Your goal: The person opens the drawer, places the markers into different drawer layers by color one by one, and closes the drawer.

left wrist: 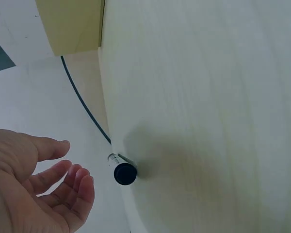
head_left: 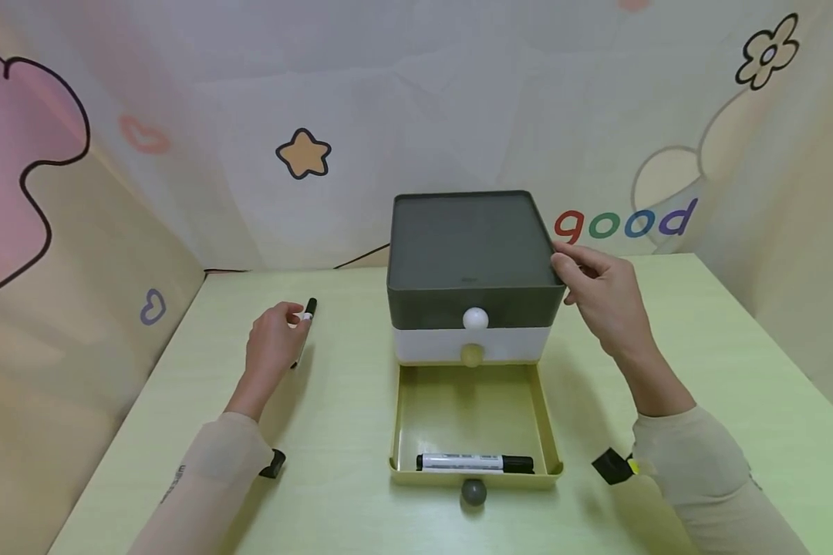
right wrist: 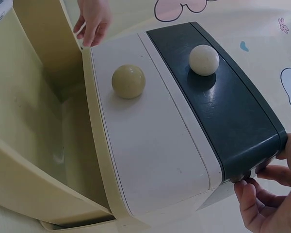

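Observation:
My left hand (head_left: pixel 272 339) hovers at a black-capped marker (head_left: pixel 310 308) that lies on the left part of the table. In the left wrist view a gap shows between thumb and fingertips, and the marker (left wrist: pixel 125 173) lies beyond them, apart from the hand. At the right edge of a small drawer box (head_left: pixel 472 247), my right hand (head_left: pixel 600 289) grips the dark top's front corner, as the right wrist view also shows. The yellow bottom drawer (head_left: pixel 465 408) is pulled out, and a white marker with a black cap (head_left: pixel 461 462) lies along its front wall.
The dark top drawer has a white knob (head_left: pixel 475 318), the white middle one a yellow knob (head_left: pixel 472 354); both are closed. A grey knob (head_left: pixel 474 492) sits on the pulled-out drawer's front. A printed curtain (head_left: pixel 361 100) hangs behind the table, and a dark cable (left wrist: pixel 80 99) runs at the back.

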{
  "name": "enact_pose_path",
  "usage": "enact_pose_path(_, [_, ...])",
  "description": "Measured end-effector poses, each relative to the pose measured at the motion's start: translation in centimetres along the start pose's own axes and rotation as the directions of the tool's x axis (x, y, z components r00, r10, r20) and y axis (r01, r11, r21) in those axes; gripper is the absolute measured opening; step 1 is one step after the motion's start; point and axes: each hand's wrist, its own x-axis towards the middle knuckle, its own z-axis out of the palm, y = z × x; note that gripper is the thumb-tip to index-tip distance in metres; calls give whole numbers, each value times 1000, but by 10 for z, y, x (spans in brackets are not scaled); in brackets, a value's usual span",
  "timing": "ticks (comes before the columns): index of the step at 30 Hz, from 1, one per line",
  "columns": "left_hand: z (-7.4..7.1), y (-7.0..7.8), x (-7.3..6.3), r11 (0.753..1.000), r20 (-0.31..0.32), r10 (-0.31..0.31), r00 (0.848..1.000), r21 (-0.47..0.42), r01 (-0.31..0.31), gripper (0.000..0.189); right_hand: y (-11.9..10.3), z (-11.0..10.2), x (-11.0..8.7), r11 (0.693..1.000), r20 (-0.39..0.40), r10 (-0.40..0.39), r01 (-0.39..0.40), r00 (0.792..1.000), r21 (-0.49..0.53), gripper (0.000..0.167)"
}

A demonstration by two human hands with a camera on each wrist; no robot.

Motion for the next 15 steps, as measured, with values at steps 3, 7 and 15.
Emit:
enact_pose_path(3, [2,-1,2,1000,-3,-25,1000,16,26,36,1,0,0,1000,2,1,-1,1000,1,40])
enact_pose_path(7, [4,-4,4,999,-1,-36,999,20,36,36,1,-1,-1,1000,-5,1,-1,1000,-3,40])
enact_pose_path(15, [9,-12,10,997,20,-77,997,33,76,37,0,0,0,1000,0,-1,1,1000,-1,40])
